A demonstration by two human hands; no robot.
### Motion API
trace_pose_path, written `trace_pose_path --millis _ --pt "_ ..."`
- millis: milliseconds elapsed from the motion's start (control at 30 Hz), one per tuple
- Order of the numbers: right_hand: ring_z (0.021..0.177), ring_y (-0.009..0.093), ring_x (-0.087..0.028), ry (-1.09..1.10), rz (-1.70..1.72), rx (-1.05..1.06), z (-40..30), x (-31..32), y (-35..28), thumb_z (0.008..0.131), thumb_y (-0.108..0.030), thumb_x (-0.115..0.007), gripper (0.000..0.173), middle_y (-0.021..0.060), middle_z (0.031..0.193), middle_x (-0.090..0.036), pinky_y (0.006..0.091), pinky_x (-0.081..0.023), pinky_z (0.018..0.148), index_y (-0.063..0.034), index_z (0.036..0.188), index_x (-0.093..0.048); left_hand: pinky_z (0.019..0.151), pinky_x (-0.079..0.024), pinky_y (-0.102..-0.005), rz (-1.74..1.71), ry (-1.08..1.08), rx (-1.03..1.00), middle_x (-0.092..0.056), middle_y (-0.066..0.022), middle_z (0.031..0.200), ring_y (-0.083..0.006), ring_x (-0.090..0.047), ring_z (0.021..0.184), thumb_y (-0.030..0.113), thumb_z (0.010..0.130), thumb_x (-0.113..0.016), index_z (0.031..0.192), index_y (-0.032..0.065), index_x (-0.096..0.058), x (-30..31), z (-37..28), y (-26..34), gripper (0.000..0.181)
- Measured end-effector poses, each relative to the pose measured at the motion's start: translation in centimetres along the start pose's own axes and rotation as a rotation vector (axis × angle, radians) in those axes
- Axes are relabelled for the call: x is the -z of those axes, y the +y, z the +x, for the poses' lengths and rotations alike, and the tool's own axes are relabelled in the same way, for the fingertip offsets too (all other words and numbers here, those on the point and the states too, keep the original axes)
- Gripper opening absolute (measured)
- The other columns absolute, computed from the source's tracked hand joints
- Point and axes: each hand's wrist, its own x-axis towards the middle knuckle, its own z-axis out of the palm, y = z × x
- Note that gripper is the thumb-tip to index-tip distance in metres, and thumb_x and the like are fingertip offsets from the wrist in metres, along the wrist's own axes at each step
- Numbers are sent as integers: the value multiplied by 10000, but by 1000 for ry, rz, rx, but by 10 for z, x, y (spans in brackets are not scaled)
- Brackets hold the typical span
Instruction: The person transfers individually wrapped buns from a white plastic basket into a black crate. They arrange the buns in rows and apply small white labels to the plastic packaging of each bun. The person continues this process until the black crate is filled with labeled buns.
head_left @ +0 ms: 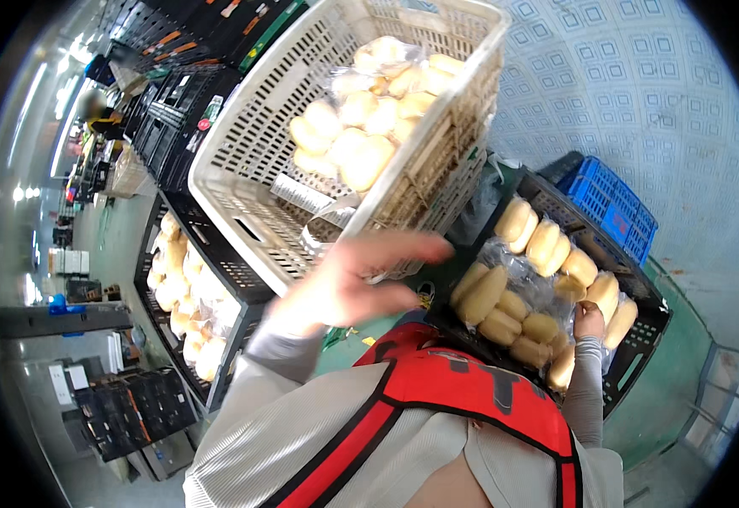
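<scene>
My left hand (363,282), blurred, hangs with fingers spread and nothing in it, near the lower corner of a white plastic crate (249,143). Inside that crate lie clear bags of what look like potatoes (357,143) and a printed label strip (303,195). My right hand (590,320) reaches into a black plastic crate (652,327) and touches bagged potatoes (601,295) there. Its fingertips are partly hidden, so its grip on a bag cannot be made out. More bagged potatoes (484,295) fill the crate's near side.
Another black crate (217,254) holding potatoes stands to the left. A blue plastic crate (617,206) is beyond the right crate, by the patterned wall (598,82). Black crates (176,120) are stacked at upper left, with a person (106,120) far behind.
</scene>
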Motion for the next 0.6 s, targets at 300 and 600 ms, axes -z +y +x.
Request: trace_pose_path --millis 300,600 --pt "846 219 -665 -85 468 253 -12 6 -110 825 -137 -659 259 139 913 -675 318 -504 763 -5 1043 -614 833 -484 -309 630 -228 730 -627 -153 1111 -208 -599 988 401 841 -641 1208 -22 -546 181 12 -96 569" --pt "857 231 -660 -116 440 264 -57 6 -144 811 -147 -669 286 156 936 -674 326 -508 763 -12 1058 -615 753 -508 -404 1243 -578 813 -665 -184 906 -337 -643 856 266 714 -672 913 15 -680 142 13 -156 321"
